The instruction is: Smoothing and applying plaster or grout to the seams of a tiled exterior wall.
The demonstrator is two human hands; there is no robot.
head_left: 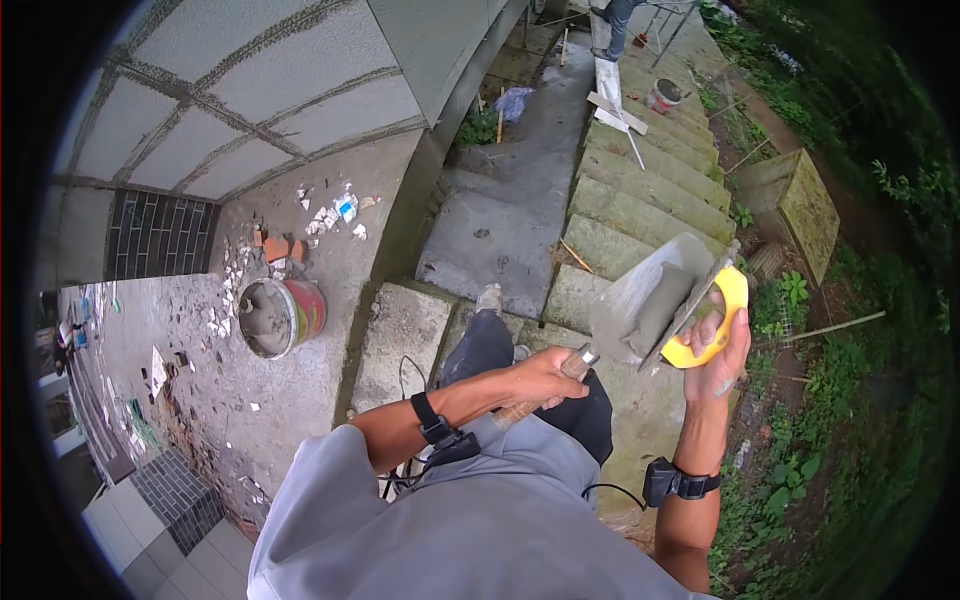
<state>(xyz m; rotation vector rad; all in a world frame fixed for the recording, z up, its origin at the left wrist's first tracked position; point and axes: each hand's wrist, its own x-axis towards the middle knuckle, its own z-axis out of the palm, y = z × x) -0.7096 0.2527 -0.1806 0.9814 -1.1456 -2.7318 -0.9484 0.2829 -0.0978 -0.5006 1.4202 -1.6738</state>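
- Trowel (640, 300) is the flat grey tool up at 3 o'clock in the head view, tilted so its wide face shows.
- Wet grey cement (660, 305) sits in a lump on the face of the trowel.
- Right hand (722, 350) is closed around the yellow handle (722, 325) on the back of the trowel, so that grip is clamped on the trowel.
- Left hand (545, 378) is just beside the trowel, at its 8 o'clock side.
- Left hand's grip is clamped on a small tool with a wooden handle (520, 408).
- That small tool's metal end (583, 358) touches the low edge of the trowel.
- Both wrists wear a black band, 1 on the left (432, 422) and 1 on the right (678, 482).
- Grey shirt (470, 530) fills the 6 o'clock part of the view.
- Dark trouser legs (485, 345) stand on a concrete step (405, 330) below the hands.
- More grey steps (650, 180) climb up toward 1 o'clock.
- Red bucket (283, 315) with cement in it lies on its side at 9 o'clock, well apart from the hands.
- Broken tile bits (330, 215) lie on the ground near the bucket.
- Green plants (830, 420) grow along the 3 o'clock side.
- Another person's legs (620, 20) show far off at 12 o'clock.
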